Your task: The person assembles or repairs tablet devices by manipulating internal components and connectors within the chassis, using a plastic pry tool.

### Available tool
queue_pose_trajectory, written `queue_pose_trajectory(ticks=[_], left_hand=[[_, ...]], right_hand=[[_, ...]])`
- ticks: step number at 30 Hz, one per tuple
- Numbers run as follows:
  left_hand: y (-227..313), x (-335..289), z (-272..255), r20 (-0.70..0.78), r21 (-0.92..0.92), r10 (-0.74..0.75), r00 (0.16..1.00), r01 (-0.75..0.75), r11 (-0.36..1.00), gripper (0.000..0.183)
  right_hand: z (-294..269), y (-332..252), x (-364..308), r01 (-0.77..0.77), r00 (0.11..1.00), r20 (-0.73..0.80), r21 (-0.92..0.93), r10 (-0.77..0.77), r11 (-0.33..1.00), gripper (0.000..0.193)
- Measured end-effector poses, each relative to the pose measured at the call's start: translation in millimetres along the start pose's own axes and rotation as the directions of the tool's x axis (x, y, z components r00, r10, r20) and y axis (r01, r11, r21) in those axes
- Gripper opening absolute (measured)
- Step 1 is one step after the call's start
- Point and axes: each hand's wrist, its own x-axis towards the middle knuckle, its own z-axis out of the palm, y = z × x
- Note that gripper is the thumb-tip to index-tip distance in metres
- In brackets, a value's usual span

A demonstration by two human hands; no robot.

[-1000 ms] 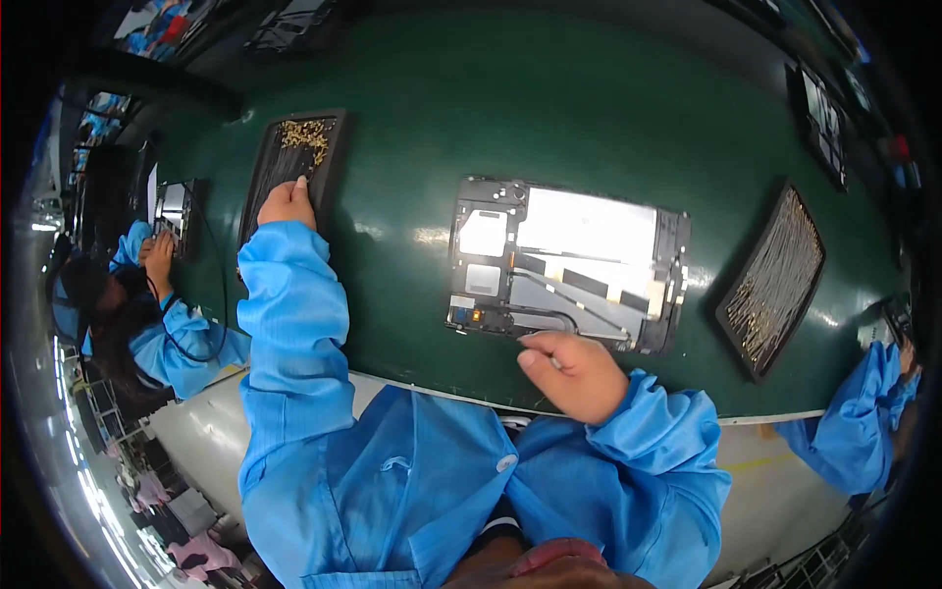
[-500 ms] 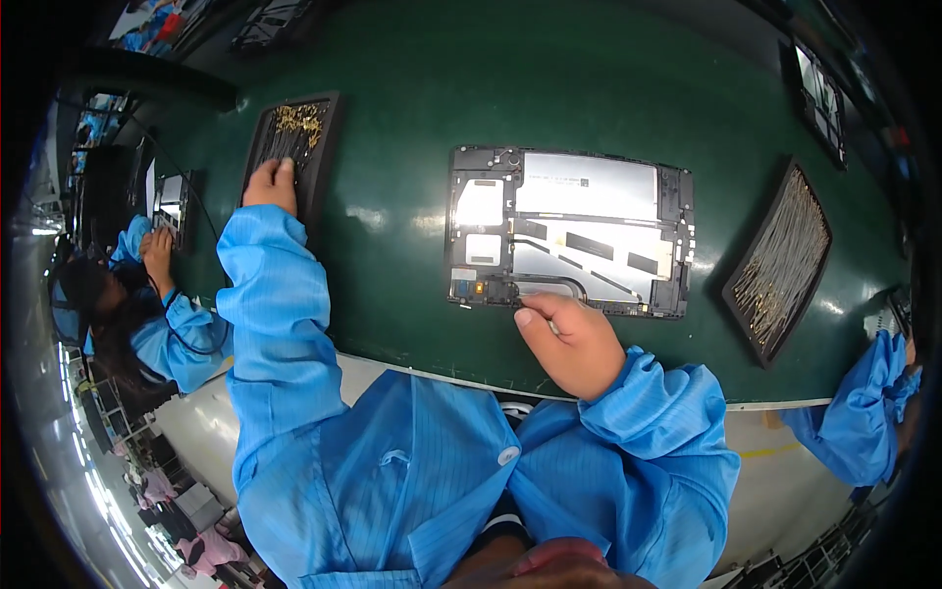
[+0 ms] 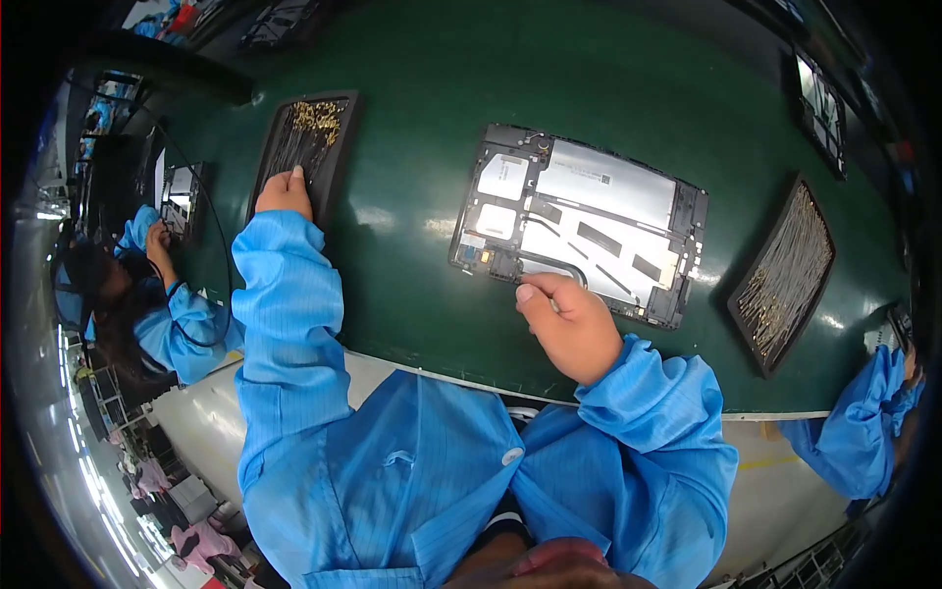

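Lying under the left hand [image 3: 287, 194], a dark tray [image 3: 345, 137]; just beyond the right hand [image 3: 572, 329], an opened tablet [image 3: 610, 182] — can't tell either's grip.

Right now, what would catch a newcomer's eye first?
The silvery, opened tablet-like device near the middle of the green table, its near edge by the right hand. Then the dark right-hand tray of thin wires, and the left hand over the left-hand tray.
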Motion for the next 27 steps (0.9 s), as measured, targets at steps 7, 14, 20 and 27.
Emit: queue_pose_trajectory(ticks=[7,14,20,27], left_hand=[[33,-41,-27,-0.125,-0.166,0.434,0.892,-0.45,0.877,0.024],[81,-109,-62,-0.29,-0.079,0.843,0.453,-0.889,0.451,0.012],[86,-140,-63,-0.282,-0.151,0.9,0.332,-0.942,0.3,0.024],[94,-170,-36,-0.073,-0.345,0.974,0.215,-0.922,0.178,0.023]], right_hand=[[-5,-4,0,-0.148,0.989,0.043,0.173,0.143,0.974,0.033],[-18,-36,9,-0.282,0.959,0.139,0.415,0.246,0.865,0.042],[-29,-60,18,-0.055,0.989,0.147,0.315,0.008,0.948,0.039],[-35,-35,-11,-0.367,0.923,0.248,0.34,0.294,0.866,0.034]])
